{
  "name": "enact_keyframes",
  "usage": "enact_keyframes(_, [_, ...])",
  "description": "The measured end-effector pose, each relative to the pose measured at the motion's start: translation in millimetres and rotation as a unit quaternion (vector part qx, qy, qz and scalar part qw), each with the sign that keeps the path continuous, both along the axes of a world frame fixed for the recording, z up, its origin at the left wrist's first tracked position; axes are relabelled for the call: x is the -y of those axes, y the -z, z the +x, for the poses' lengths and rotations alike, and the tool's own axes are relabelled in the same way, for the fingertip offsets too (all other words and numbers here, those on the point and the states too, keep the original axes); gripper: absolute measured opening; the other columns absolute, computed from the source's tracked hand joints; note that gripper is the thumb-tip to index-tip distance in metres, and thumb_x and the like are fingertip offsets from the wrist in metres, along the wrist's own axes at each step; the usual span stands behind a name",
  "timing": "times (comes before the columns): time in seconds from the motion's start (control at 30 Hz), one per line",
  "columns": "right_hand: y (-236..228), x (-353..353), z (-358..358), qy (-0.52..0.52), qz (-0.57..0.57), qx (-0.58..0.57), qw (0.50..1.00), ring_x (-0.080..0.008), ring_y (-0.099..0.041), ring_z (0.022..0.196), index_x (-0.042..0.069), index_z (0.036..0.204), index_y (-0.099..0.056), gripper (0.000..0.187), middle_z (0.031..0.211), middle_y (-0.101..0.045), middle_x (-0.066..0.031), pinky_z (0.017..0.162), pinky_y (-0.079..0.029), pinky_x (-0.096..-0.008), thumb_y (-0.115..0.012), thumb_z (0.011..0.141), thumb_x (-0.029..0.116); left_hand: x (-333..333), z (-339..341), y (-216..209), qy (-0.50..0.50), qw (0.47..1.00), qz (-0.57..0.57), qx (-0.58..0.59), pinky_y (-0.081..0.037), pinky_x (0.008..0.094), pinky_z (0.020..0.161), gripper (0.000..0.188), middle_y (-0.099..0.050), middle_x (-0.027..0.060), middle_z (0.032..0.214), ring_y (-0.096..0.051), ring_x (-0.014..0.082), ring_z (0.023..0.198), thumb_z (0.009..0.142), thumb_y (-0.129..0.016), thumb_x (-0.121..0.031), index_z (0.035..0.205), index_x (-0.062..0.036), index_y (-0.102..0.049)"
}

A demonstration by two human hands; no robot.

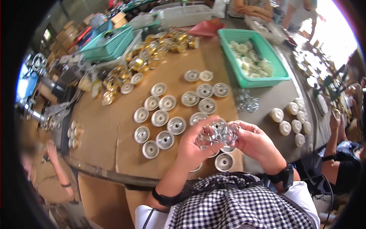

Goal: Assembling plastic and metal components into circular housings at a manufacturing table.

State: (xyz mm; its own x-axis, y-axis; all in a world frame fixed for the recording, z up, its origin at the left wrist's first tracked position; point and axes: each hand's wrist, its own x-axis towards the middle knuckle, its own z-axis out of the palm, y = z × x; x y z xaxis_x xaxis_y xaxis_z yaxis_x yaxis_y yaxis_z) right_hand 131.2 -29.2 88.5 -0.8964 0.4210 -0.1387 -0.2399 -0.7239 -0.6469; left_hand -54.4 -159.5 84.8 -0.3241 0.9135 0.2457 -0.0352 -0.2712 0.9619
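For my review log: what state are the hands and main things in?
Left hand: curled around wire pieces.
Right hand: fingers closed on them too.
Wire pieces: bunched between the hands.
Round cups: spread out, hollow side up.
Right-hand green basket: part-filled, uncovered.
Gold-sided pieces: heaped.
Second wire pile: unheld.

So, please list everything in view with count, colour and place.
tabletop: one, brown-grey, centre
round parts: about twenty, whitish, middle
gold parts: many, gold, far left
small pieces: many, silvery, right
baskets: two large, green, far side
white parts: many, white, right basket
pale discs: about eight, white, right
crates: several, white, far edge
tray: one, red, far edge
people: several, mixed clothing, edges
shiny rings: several, silvery, held
apron: one, black-white, bottom
left fingers: several, bare, on rings
right fingers: several, bare, on rings
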Motion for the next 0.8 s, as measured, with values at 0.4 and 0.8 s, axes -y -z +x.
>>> enact_keyframes(0.4, [11.0,67.7,-88.2,-0.266,0.156,0.158,0.938,-0.0129,-0.068,0.1,-0.005,0.131,-0.064,0.042,0.116,-0.072,-0.0073,0.089,-0.057,-0.0304,-0.076,0.096,0.016,145.7,-26.4,18.5,-0.166,0.972,-0.111,-0.122,-0.053,0.0235,0.072,0.046,-0.068,0.0027,0.093,-0.066,0.0106,0.083,0.081,-0.085,-0.002,0.122,0.0008,-0.066])
enact_keyframes(0.8, [20.1,21.7,-216.5,0.062,0.806,0.004,0.588,-0.0331,-0.064,0.107,0.008,0.119,-0.072,0.045,0.117,-0.066,-0.0107,0.09,-0.056,-0.043,-0.085,0.076,0.012,219.2,-77.8,31.0,-0.199,0.931,-0.155,0.265,-0.055,0.0313,0.062,0.041,-0.071,0.0111,0.092,-0.068,0.0205,0.074,0.091,-0.08,-0.024,0.118,0.0028,-0.066])
